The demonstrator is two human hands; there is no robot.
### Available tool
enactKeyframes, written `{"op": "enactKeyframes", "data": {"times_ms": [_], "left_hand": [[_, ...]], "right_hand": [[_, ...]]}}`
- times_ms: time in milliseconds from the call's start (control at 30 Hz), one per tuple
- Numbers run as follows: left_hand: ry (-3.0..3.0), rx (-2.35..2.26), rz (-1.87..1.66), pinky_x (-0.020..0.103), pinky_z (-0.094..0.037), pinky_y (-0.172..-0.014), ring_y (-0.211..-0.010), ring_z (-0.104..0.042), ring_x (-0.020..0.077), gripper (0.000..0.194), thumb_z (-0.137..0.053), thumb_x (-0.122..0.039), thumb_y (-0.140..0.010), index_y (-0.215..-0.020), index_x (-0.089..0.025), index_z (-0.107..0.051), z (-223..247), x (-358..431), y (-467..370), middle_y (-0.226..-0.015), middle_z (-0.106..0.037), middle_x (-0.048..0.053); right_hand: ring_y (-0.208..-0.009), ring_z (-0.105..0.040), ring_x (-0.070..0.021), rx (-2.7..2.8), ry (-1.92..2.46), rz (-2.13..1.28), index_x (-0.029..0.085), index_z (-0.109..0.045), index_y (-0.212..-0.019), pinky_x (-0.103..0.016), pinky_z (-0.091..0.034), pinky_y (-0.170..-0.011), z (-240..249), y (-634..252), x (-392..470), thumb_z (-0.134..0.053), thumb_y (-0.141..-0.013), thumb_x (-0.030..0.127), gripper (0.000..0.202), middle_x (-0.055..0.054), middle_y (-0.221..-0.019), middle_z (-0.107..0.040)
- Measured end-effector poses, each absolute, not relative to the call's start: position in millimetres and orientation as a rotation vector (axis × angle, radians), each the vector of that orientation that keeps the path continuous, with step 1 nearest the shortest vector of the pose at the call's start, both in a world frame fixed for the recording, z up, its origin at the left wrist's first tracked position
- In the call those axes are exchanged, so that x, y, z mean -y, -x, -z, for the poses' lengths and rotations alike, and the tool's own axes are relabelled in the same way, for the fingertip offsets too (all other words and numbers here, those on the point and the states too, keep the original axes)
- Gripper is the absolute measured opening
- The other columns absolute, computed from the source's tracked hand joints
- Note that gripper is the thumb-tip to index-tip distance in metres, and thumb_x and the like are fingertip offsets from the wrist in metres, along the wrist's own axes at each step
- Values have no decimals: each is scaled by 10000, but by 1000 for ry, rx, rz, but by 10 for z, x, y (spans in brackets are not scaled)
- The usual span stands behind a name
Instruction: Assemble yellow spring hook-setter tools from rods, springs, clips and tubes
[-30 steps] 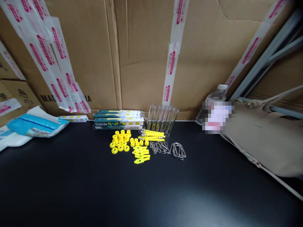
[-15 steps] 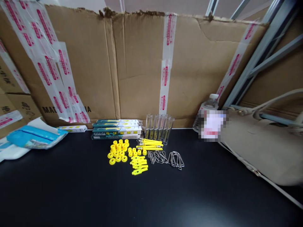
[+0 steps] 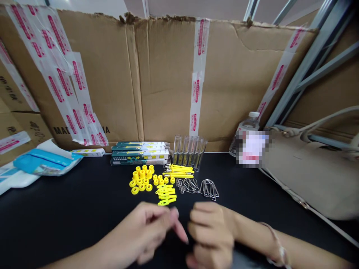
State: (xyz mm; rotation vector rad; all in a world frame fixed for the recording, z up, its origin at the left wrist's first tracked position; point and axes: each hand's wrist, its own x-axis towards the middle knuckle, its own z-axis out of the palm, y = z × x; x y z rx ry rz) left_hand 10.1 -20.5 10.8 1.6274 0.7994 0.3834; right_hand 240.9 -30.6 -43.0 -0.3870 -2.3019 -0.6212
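My left hand [image 3: 151, 228], slightly blurred, is above the front of the black table, with one finger stretched towards the right hand and the others partly bent. No thing shows in it. My right hand [image 3: 210, 235] is beside it with the fingers curled into a fist, and nothing shows between them. A narrow gap separates the hands. Just beyond them lie yellow slotted plastic pieces [image 3: 166, 201], yellow collars and caps [image 3: 142, 181], yellow rods with metal ends [image 3: 179, 170], small springs [image 3: 181, 186], and bent wire hooks [image 3: 209, 188]. Neither hand touches these parts.
Behind the parts, clear tubes [image 3: 189, 149] stand next to stacked small boxes [image 3: 140, 153]. A blue packet [image 3: 46, 160] lies left. To the right are a plastic bottle [image 3: 252, 121] and a beige bag [image 3: 305, 175]. A cardboard sheet [image 3: 168, 82] closes off the back.
Both hands have come into view from the bottom edge, over the front of the table. The parts lie as before; the view has shifted slightly.
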Motion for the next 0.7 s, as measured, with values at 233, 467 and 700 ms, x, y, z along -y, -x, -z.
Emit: {"op": "enactKeyframes", "data": {"times_ms": [233,467,700], "left_hand": [[-2295,-881,-1112,219,-297,-489,-502,-386,86,403,-408,-273,-1003,-608,-195,-385,19,-199,-145,-566,-410,-53],[-2497,-668,-1241,246,-157,-414,-438,-113,69,495,-494,-93,-922,-591,-195,-140,277,-240,-23,-552,-121,-76],[-2565,-593,-1303,211,-205,-412,-412,-220,39,507,-618,-118,-910,-559,-187,-259,275,-228,-30,-522,-224,-100]], "right_hand": [[-506,-365,-140,2216,638,567,188,-509,-634,-324,-264,-487,278,-2317,-142,-471,-955,65,345,15,-558,-465],[-461,-293,-118,2323,607,587,185,-506,-665,-303,-244,-471,324,-2506,-17,-422,-1005,22,386,38,-575,-451],[-433,-246,-100,2349,571,564,203,-440,-605,-326,-163,-429,259,-2461,54,-561,-1011,173,425,70,-529,-377]]}}
